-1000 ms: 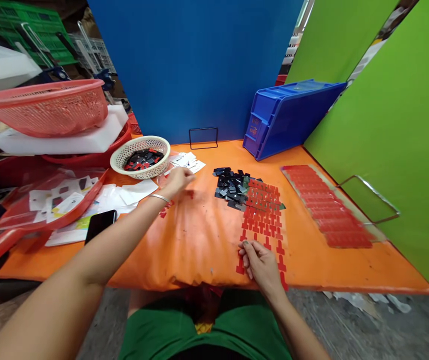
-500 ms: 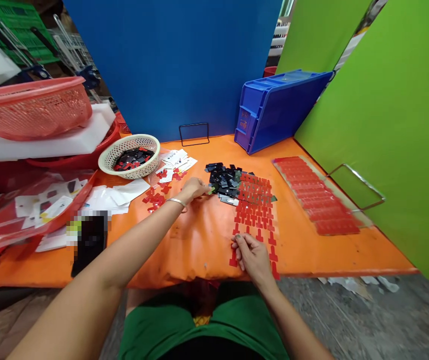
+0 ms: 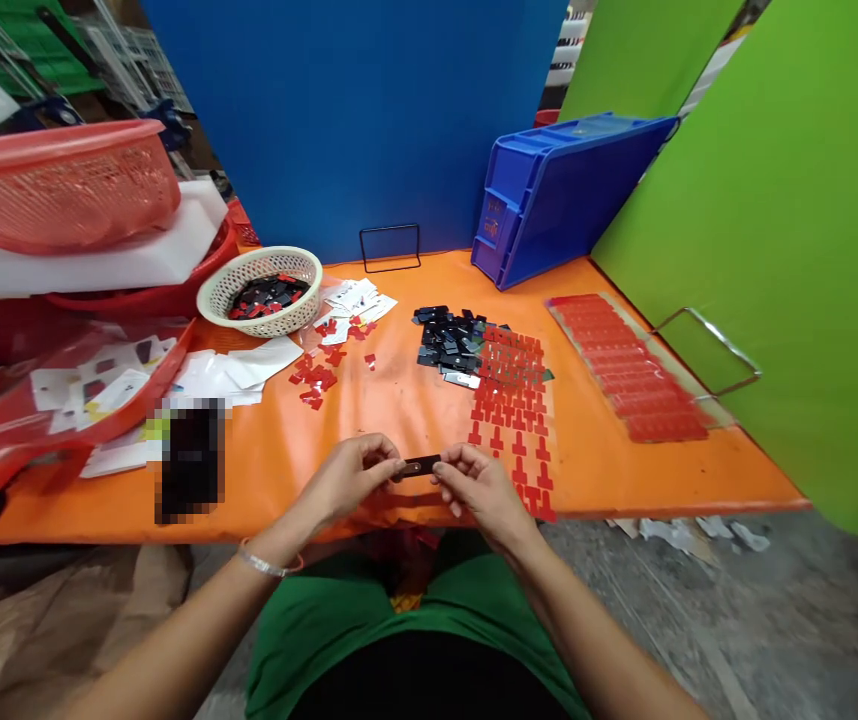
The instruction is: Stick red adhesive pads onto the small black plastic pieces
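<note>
Between my two hands, near the table's front edge, is a small black piece (image 3: pixel 421 467). My left hand (image 3: pixel 358 477) pinches its left end, and my right hand (image 3: pixel 478 487) has its fingers closed on the right end. Just beyond my right hand lies a sheet of red T-shaped stickers (image 3: pixel 519 445). A pile of black pieces (image 3: pixel 448 340) overlaps the sheet's far left part. Loose red bits (image 3: pixel 316 378) are scattered on the orange table (image 3: pixel 391 400) to the left.
A cream basket (image 3: pixel 260 290) with black and red pieces stands at the back left, beside white papers (image 3: pixel 249 365). Red baskets (image 3: pixel 61 190) are stacked at far left. A blue crate (image 3: pixel 571 195) and a red sheet (image 3: pixel 628 370) are on the right.
My left hand has come back from the black pile to the front edge with a black piece. My right hand has moved slightly left and grips its other end.
</note>
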`<state>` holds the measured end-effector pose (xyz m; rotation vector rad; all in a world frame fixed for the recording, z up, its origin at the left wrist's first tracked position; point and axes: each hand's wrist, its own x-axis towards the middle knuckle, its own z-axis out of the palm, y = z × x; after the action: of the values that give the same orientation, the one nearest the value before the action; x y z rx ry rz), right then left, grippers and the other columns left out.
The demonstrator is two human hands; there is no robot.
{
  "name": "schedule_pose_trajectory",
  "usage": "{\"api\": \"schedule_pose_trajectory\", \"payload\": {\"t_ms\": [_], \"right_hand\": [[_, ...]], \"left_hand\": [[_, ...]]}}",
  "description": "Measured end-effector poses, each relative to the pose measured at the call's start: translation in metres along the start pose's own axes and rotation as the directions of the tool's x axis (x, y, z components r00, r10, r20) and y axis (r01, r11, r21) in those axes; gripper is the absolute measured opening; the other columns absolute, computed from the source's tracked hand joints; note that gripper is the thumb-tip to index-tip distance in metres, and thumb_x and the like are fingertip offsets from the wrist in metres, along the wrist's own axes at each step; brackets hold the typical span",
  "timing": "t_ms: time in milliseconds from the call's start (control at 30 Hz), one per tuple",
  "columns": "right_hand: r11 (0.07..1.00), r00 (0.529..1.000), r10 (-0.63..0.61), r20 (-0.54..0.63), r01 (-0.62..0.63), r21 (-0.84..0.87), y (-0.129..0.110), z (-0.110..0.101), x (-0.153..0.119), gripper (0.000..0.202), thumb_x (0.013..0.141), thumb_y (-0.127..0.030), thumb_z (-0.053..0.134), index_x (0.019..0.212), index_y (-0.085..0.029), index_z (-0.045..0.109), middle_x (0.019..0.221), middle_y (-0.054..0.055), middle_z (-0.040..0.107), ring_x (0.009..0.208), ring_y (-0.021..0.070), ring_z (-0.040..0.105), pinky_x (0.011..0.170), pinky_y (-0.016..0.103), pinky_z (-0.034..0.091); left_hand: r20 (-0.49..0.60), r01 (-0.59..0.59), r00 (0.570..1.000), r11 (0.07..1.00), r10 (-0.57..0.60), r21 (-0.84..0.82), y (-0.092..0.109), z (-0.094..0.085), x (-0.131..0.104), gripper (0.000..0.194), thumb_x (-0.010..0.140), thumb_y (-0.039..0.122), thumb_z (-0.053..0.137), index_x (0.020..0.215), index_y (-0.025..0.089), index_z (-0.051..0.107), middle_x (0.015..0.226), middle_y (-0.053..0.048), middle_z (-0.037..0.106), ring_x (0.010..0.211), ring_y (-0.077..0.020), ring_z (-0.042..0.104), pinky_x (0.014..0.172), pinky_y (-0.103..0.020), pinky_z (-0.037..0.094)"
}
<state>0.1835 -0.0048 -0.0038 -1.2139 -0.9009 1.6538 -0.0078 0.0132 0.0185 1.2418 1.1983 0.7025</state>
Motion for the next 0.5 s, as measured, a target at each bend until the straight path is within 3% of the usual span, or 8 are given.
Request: {"api": "schedule_pose_trajectory", "payload": {"t_ms": [100,200,300,367,400,433,500], "right_hand": [[0.980,0.998,0.053,-0.041,-0.044,0.196,0.007,0.012,-0.008,0.029,0.064,-0.036,0.075,0.074,-0.018,0.055,0.062,-0.001,0.065,0.041,0.0052,0.046,0.036,0.015,0.037],[0.938,0.997,0.066,-0.047,-0.046,0.344,0.015,0.021,-0.015,0.029,0.065,-0.035,0.075,0.074,-0.019,0.052,0.066,0.000,0.065,0.045,0.0060,0.049,0.041,0.016,0.041],[0.964,0.998,0.056,0.035,-0.063,0.259,0.022,0.025,-0.020,0.025,0.070,-0.036,0.070,0.077,-0.019,0.054,0.069,0.000,0.064,0.047,0.0078,0.052,0.044,0.019,0.044],[0.999,0.999,-0.009,0.032,0.008,0.045,0.024,0.022,-0.021,0.020,0.076,-0.036,0.064,0.083,-0.019,0.057,0.070,0.001,0.063,0.049,0.0100,0.053,0.045,0.022,0.046],[0.991,0.996,-0.085,0.011,0.085,-0.102,0.025,0.018,-0.021,0.018,0.079,-0.035,0.061,0.088,-0.019,0.058,0.073,0.001,0.063,0.053,0.0119,0.056,0.049,0.024,0.048],[0.947,0.982,-0.189,0.002,0.183,-0.265,0.026,0.015,-0.021,0.017,0.082,-0.032,0.057,0.093,-0.019,0.060,0.076,0.003,0.063,0.060,0.0143,0.058,0.055,0.027,0.051],[0.737,0.906,-0.420,0.053,0.375,-0.562,0.027,0.007,-0.018,0.023,0.086,-0.024,0.049,0.105,-0.019,0.061,0.088,0.007,0.062,0.080,0.0200,0.059,0.072,0.035,0.052]], "left_hand": [[-0.143,0.029,0.988,0.971,-0.064,-0.238,-0.006,0.015,-0.012,0.024,0.068,0.033,0.074,0.081,0.015,0.064,0.075,-0.002,0.065,0.067,-0.0098,0.059,0.065,-0.019,0.046],[-0.083,0.145,0.973,0.854,-0.214,-0.500,-0.014,0.034,-0.017,0.035,0.066,0.035,0.076,0.092,0.016,0.062,0.083,-0.003,0.066,0.070,-0.0118,0.061,0.068,-0.024,0.049],[-0.114,0.141,0.963,0.822,-0.242,-0.551,-0.018,0.046,-0.013,0.032,0.071,0.042,0.070,0.087,0.016,0.059,0.072,0.000,0.061,0.059,-0.0113,0.058,0.061,-0.025,0.049],[-0.254,0.018,0.960,0.930,-0.119,-0.366,-0.017,0.045,-0.007,0.026,0.076,0.040,0.064,0.085,0.016,0.059,0.073,-0.001,0.060,0.063,-0.0119,0.057,0.063,-0.024,0.048],[-0.311,-0.039,0.950,0.983,-0.019,-0.179,-0.015,0.042,-0.004,0.022,0.079,0.038,0.061,0.085,0.016,0.061,0.077,-0.002,0.061,0.068,-0.0131,0.058,0.066,-0.024,0.047],[-0.337,-0.071,0.938,0.996,0.084,0.052,-0.013,0.038,-0.002,0.019,0.081,0.035,0.058,0.085,0.017,0.063,0.080,-0.003,0.061,0.073,-0.0146,0.058,0.068,-0.025,0.046],[-0.299,-0.053,0.928,0.874,0.222,0.484,-0.010,0.032,0.002,0.017,0.084,0.029,0.054,0.088,0.018,0.067,0.082,-0.006,0.062,0.076,-0.0171,0.058,0.070,-0.026,0.044]]}}
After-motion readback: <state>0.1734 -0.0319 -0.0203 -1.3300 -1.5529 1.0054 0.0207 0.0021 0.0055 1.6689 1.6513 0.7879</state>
